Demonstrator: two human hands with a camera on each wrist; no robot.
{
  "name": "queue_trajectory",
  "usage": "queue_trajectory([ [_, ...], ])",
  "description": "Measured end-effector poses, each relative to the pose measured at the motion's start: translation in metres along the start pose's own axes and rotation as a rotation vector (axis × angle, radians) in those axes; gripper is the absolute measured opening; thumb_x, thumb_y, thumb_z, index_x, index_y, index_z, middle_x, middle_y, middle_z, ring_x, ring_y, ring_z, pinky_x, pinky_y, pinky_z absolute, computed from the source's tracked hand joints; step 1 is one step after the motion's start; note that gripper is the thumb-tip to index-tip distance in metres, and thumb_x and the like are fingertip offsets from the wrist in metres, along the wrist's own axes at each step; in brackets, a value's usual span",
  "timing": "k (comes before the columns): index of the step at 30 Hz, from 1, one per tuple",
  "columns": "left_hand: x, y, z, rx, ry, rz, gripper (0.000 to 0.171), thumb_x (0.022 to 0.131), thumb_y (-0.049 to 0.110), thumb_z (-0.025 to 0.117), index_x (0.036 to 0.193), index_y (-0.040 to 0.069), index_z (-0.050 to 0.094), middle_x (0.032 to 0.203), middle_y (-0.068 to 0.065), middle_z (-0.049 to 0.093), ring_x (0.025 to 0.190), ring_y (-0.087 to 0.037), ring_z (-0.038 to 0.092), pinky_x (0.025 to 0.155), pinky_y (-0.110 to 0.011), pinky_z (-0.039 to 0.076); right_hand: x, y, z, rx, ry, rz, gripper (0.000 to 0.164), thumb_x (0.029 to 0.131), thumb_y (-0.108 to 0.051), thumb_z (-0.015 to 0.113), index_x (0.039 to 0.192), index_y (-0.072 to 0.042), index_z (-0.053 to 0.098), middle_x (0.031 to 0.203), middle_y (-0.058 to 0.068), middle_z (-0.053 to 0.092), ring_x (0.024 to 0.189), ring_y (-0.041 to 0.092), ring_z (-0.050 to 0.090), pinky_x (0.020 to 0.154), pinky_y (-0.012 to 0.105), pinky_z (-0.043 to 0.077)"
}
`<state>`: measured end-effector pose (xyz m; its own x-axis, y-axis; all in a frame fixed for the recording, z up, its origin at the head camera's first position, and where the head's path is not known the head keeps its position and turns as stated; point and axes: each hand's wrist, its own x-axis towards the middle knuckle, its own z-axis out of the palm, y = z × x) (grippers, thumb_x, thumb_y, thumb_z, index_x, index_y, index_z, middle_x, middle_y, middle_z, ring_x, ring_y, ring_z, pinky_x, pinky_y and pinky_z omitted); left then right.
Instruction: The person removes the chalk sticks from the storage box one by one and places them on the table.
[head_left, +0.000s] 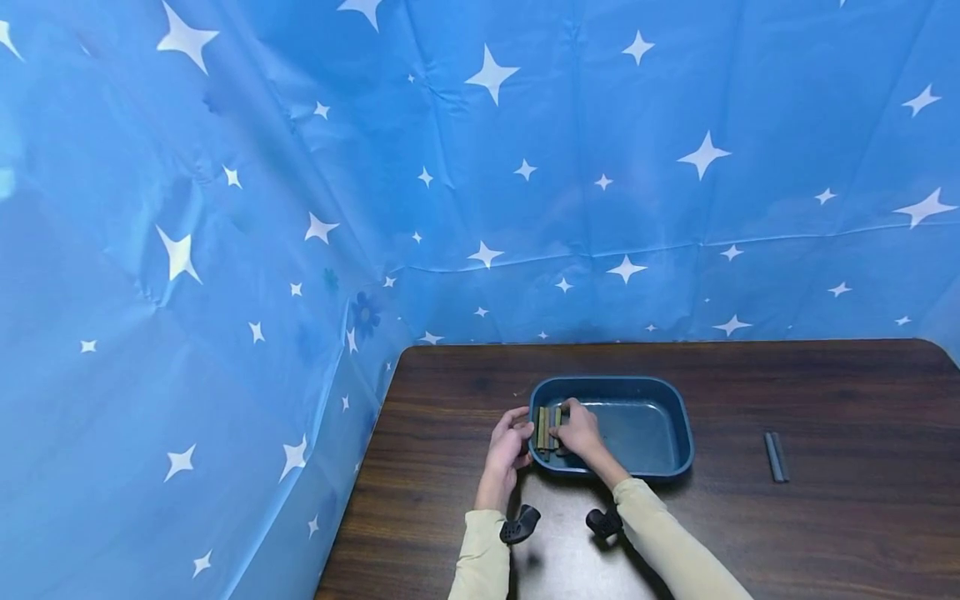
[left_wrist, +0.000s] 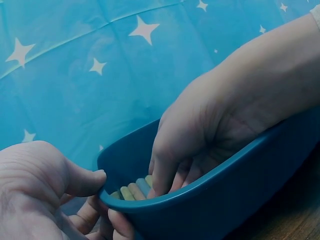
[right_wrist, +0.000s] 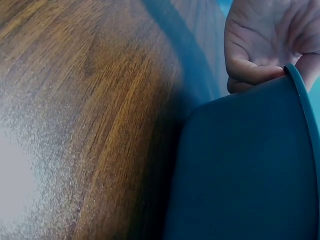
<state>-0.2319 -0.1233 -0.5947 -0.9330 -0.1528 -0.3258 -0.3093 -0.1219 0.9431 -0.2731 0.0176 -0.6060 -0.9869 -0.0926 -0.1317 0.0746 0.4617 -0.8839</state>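
A dark blue plastic tub (head_left: 645,475) stands on the table, with a row of coloured chalk sticks (head_left: 543,429), yellowish, brownish and grey-blue, along its left end. My left hand (head_left: 508,446) grips the tub's left rim, thumb on top and fingers bent beneath, as the left wrist view shows. Reaching over the near wall, my right hand (head_left: 581,432) has its thumb and fingers bent around a chalk stick at the right side of the row. The tub wall hides its fingertips in the left wrist view. In the right wrist view, the tub's outer wall (right_wrist: 245,165) covers the chalk.
Two grey-blue sticks (head_left: 776,457) lie side by side on the brown wooden table (head_left: 847,517), right of the tub. A blue curtain with white stars (head_left: 525,208) hangs behind the table and along its left. Black wrist cameras (head_left: 521,525) jut from both sleeves.
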Motion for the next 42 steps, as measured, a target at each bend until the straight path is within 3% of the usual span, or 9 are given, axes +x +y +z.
queue_trajectory([
  [5, 0.001, 0.002, 0.003, -0.011, -0.011, -0.004, 0.038, 0.098, 0.004, 0.058, 0.135, -0.001, 0.058, 0.103, -0.009, 0.063, 0.062, -0.008, 0.05, 0.05, -0.018, 0.041, -0.002, 0.0, -0.008, 0.078, -0.008, 0.013, 0.044, 0.085, 0.009, 0.074, 0.126, 0.011, 0.057, 0.092, 0.023, 0.069, 0.072, 0.029, 0.07, 0.049, 0.032, 0.057],
  [12, -0.003, 0.007, 0.004, -0.029, -0.025, 0.0, 0.037, 0.1, 0.003, 0.058, 0.136, -0.004, 0.056, 0.102, -0.01, 0.065, 0.06, -0.007, 0.05, 0.05, -0.018, 0.041, -0.008, -0.01, -0.029, 0.177, -0.056, 0.025, 0.051, 0.091, 0.011, 0.065, 0.14, 0.008, 0.052, 0.094, 0.022, 0.07, 0.072, 0.027, 0.071, 0.059, 0.039, 0.061],
  [18, 0.001, 0.002, 0.004, -0.007, -0.014, -0.004, 0.04, 0.1, 0.005, 0.058, 0.138, -0.004, 0.055, 0.105, -0.009, 0.064, 0.064, -0.009, 0.05, 0.051, -0.019, 0.041, -0.012, -0.019, -0.051, 0.193, -0.081, -0.008, 0.05, 0.095, 0.007, 0.065, 0.143, 0.006, 0.051, 0.093, 0.02, 0.07, 0.072, 0.027, 0.071, 0.064, 0.043, 0.061],
  [25, 0.001, 0.002, 0.001, -0.006, -0.013, 0.0, 0.039, 0.1, 0.005, 0.057, 0.138, -0.002, 0.056, 0.107, -0.012, 0.065, 0.064, -0.009, 0.049, 0.051, -0.019, 0.04, -0.019, -0.024, -0.078, 0.26, -0.118, -0.027, 0.05, 0.099, 0.005, 0.061, 0.147, 0.006, 0.047, 0.103, 0.027, 0.068, 0.088, 0.038, 0.071, 0.073, 0.047, 0.061],
  [31, 0.001, 0.0, 0.0, -0.007, -0.004, -0.011, 0.038, 0.1, 0.004, 0.057, 0.138, 0.0, 0.057, 0.109, -0.012, 0.064, 0.064, -0.009, 0.048, 0.051, -0.018, 0.041, -0.028, -0.026, -0.102, 0.285, -0.126, -0.066, 0.048, 0.101, 0.002, 0.061, 0.147, 0.006, 0.047, 0.107, 0.029, 0.066, 0.093, 0.037, 0.069, 0.075, 0.048, 0.061],
  [42, 0.001, -0.001, 0.001, -0.005, -0.012, -0.014, 0.04, 0.099, 0.004, 0.057, 0.138, -0.002, 0.055, 0.108, -0.013, 0.064, 0.063, -0.009, 0.049, 0.051, -0.019, 0.041, -0.038, -0.019, -0.138, 0.302, -0.126, -0.079, 0.049, 0.101, -0.001, 0.061, 0.147, 0.007, 0.047, 0.098, 0.017, 0.066, 0.093, 0.037, 0.067, 0.074, 0.049, 0.061],
])
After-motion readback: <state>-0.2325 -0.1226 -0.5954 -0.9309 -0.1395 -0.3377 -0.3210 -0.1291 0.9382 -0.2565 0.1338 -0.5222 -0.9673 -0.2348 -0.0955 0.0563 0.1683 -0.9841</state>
